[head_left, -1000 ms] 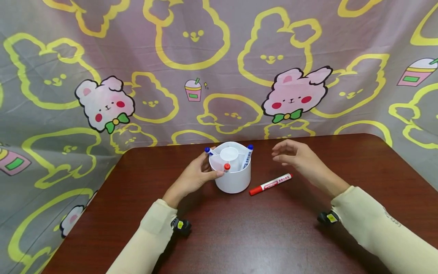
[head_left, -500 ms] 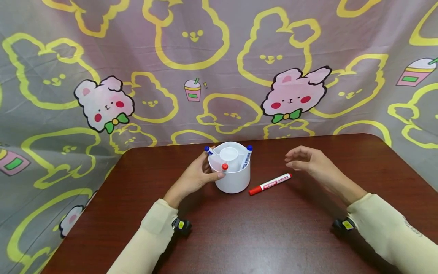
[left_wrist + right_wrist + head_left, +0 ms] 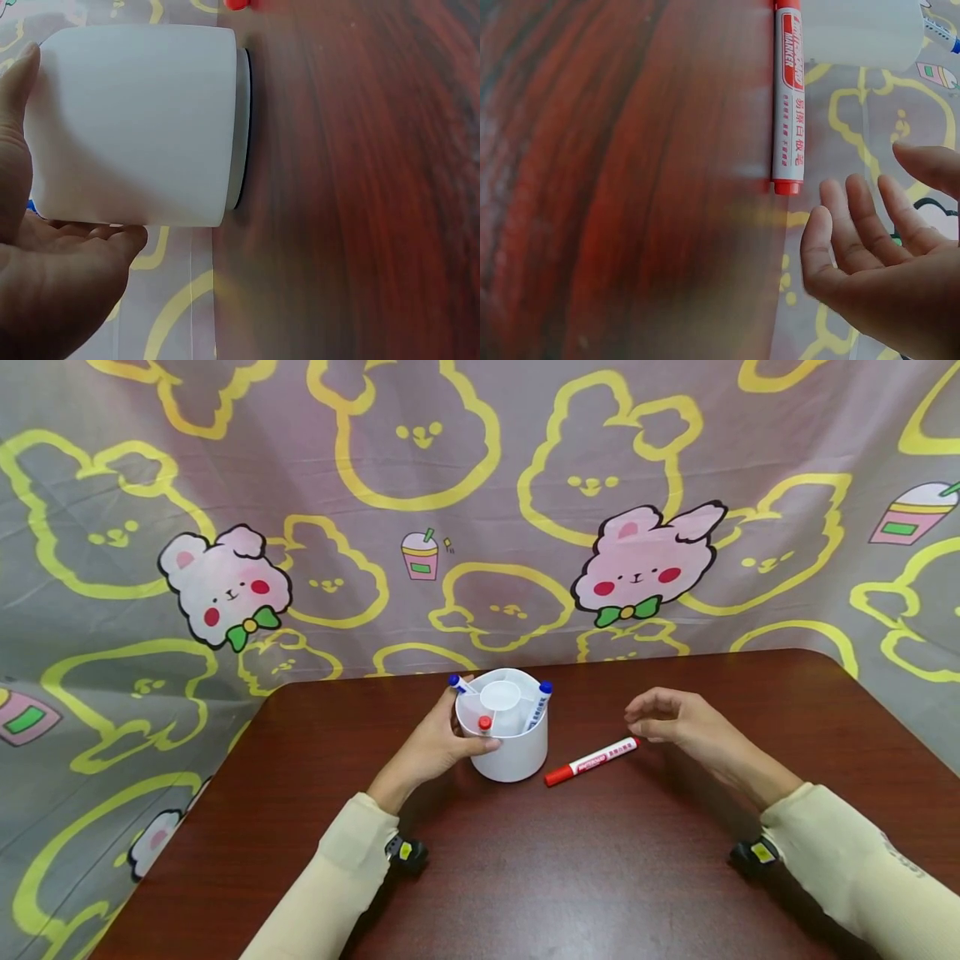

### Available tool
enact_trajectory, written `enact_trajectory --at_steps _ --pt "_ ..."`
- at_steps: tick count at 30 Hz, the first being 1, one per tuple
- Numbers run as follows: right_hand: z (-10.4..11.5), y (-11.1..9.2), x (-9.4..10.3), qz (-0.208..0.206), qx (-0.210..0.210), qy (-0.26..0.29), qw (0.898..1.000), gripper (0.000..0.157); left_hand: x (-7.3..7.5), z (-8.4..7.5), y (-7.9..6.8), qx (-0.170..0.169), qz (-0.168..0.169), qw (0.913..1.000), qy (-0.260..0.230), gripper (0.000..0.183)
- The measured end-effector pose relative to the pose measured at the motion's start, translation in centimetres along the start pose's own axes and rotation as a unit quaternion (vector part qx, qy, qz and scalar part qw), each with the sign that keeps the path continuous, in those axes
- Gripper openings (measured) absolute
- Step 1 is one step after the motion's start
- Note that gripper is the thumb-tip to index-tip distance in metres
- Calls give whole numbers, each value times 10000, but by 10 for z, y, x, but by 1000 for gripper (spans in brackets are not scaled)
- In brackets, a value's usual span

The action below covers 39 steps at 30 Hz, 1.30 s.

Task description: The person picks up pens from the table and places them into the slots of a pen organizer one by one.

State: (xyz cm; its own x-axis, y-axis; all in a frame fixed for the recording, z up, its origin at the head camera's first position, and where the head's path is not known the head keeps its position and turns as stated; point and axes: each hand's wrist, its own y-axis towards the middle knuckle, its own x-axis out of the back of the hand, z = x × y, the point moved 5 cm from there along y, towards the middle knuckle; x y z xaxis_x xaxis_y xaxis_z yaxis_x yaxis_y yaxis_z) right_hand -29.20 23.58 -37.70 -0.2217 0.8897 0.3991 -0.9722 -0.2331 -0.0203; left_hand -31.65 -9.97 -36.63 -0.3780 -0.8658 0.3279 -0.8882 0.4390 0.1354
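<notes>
My left hand [image 3: 427,745] grips a white round pen holder [image 3: 512,760] on its left side, thumb at the front rim, fingers behind. In the left wrist view, the holder's side wall [image 3: 142,127] lies between thumb and fingers, above a narrower base [image 3: 239,131]. Inside stand a red-capped marker [image 3: 485,724] at the front, a blue-capped marker [image 3: 459,684] at the left and another blue-capped marker [image 3: 538,706] at the right. A red whiteboard marker [image 3: 592,762] lies on the table, right of the holder. Near its far end hovers my right hand [image 3: 686,724], fingers loosely bent, holding nothing.
The dark reddish-brown wooden table [image 3: 540,877] carries the holder and the loose marker. Behind it and along the left hangs a grey-pink curtain [image 3: 420,635] with yellow cartoon outlines. A small black camera is strapped to each wrist.
My right hand has drawn back rightward and slightly down from beside the loose marker. The pen holder has turned slightly clockwise under my left hand, its red-capped marker shifting left. The loose marker stays put.
</notes>
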Motion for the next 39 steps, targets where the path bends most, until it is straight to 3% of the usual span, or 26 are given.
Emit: enact_trajectory --at_steps 19,29,34,39 --pt "-10 12 -15 519 -171 -309 9980 32 -1 -2 2 -36 -173 9996 233 93" --pt "-10 14 -23 524 38 -411 9978 29 1 -1 0 127 -302 9981 518 91" --pt "-12 14 -25 480 167 -817 9954 25 3 0 -2 286 -291 9985 362 85" --pt "-12 13 -26 492 347 -1166 9914 22 3 -1 -3 229 -143 9996 33 83"
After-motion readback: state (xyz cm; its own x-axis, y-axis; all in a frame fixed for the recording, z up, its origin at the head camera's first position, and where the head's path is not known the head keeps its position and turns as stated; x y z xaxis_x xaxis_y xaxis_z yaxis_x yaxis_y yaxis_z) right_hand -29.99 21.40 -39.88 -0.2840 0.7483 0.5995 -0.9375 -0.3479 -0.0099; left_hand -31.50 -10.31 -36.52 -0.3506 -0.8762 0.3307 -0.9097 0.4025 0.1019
